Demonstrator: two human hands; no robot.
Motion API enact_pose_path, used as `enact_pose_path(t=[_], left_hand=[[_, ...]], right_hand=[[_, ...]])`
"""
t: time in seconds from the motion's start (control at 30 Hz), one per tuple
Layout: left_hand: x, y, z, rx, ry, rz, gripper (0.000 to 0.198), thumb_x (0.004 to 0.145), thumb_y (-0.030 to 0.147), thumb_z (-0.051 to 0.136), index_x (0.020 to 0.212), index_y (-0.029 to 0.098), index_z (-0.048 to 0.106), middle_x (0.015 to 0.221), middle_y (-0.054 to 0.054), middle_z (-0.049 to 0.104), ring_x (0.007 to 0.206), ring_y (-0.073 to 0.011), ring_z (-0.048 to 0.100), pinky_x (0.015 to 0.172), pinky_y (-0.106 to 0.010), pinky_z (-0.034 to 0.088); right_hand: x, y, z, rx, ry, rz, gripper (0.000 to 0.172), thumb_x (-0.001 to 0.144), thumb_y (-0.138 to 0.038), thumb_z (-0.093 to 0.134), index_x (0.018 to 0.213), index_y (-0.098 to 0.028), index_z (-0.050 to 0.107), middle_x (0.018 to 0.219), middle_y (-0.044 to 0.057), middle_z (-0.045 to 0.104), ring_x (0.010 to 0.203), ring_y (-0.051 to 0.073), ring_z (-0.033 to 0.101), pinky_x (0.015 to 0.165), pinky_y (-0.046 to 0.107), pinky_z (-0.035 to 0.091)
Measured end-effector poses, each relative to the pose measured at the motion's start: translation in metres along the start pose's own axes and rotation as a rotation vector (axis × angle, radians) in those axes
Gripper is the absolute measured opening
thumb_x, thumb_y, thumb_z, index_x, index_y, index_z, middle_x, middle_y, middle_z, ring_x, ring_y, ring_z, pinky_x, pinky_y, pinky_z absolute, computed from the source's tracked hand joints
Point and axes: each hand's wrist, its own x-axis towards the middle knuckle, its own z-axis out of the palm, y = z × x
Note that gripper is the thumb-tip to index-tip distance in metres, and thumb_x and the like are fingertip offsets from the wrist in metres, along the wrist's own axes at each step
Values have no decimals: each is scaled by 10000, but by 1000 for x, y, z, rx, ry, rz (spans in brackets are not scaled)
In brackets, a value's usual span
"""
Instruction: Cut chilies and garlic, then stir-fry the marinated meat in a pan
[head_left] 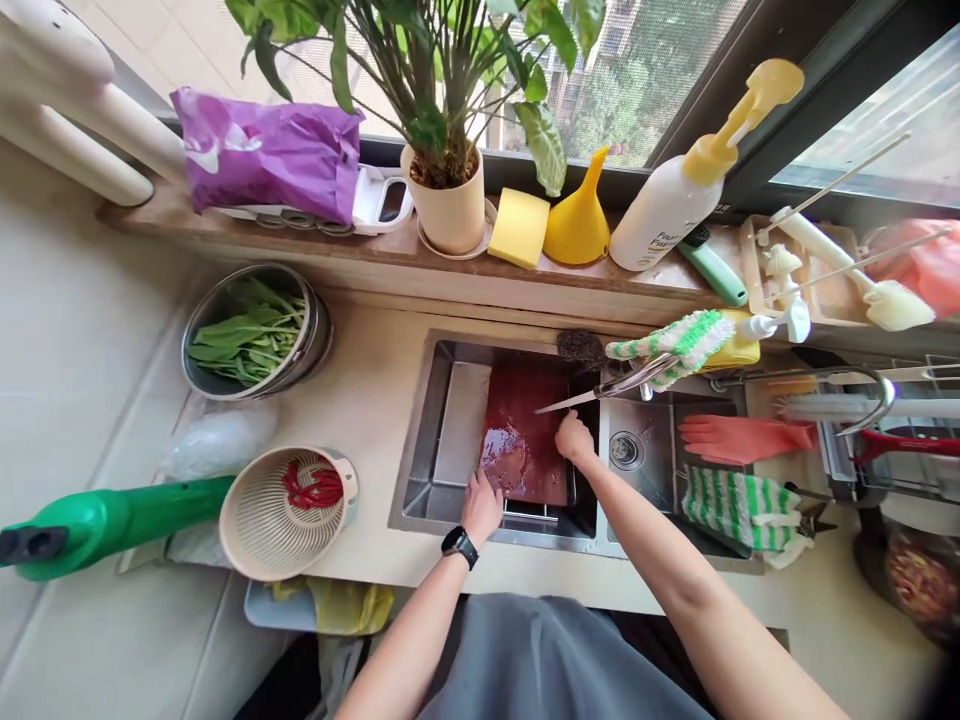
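Observation:
A wet, reddish-brown cutting board (517, 400) lies in the left basin of the steel sink (420, 450). My left hand (481, 505), with a black watch on its wrist, grips the board's near left edge. Over the board's right side is my right hand (575, 438), its fingers curled closed; what they hold, if anything, is hidden. From the faucet (637, 376), a stream of water (566, 403) runs onto the board just beyond my right hand. A dark scouring pad (581, 348) sits at the sink's back edge.
Left of the sink stand a pot of green leaves (251, 335) and a beige colander (255, 515) with red chillies. A pink glove (739, 438) and striped cloth (739, 505) lie at the right basin. A potted plant (450, 210) and pump bottle (660, 215) line the sill.

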Motion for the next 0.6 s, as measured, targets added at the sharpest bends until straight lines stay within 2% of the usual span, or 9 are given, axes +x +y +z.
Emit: enact_pose_path(t=[0.07,0.13,0.27,0.37,0.47,0.6], left_hand=[[2,-16,4,-41,-59,-5,601,898,165,501,1476,49,382,1422,-270,490,1381,-328,472,1161,-418,351],[3,-23,8,-70,-67,12,615,895,136,471,1495,49,368,1467,-274,463,1409,-319,452,1171,-403,345],[4,-26,10,-95,-72,27,701,840,51,448,1532,59,340,1509,-262,448,1428,-314,439,1185,-420,349],[7,-29,7,-175,-89,35,758,806,8,441,1550,111,344,1504,-208,493,1430,-277,444,1207,-416,338],[10,-32,1,-259,-101,69,773,794,-8,440,1544,166,379,1472,-155,550,1404,-245,478,1214,-404,345],[10,-32,-1,-255,-88,61,705,819,-4,412,1507,150,427,1439,-170,572,1369,-241,514,1192,-388,376]], right_hand=[[1,-17,13,-24,-10,-4,456,902,-114,571,1333,-26,450,1182,315,658,1202,358,655,1000,450,487],[2,-41,30,-37,-30,-12,433,920,-93,528,1341,-29,448,1168,309,669,1197,350,659,994,451,491],[3,-98,61,-27,-95,-70,389,915,-110,554,1296,-72,487,1148,278,688,1149,334,681,956,423,509],[1,-124,72,4,-147,-151,382,872,-164,650,1231,-120,525,1067,208,721,1069,306,711,918,369,521],[-3,-113,62,34,-142,-182,320,906,-208,607,1206,-139,521,986,163,733,966,284,736,869,349,533],[-3,-52,22,43,-38,-103,409,911,-183,554,1299,-115,444,1110,208,707,1051,293,709,894,356,527]])
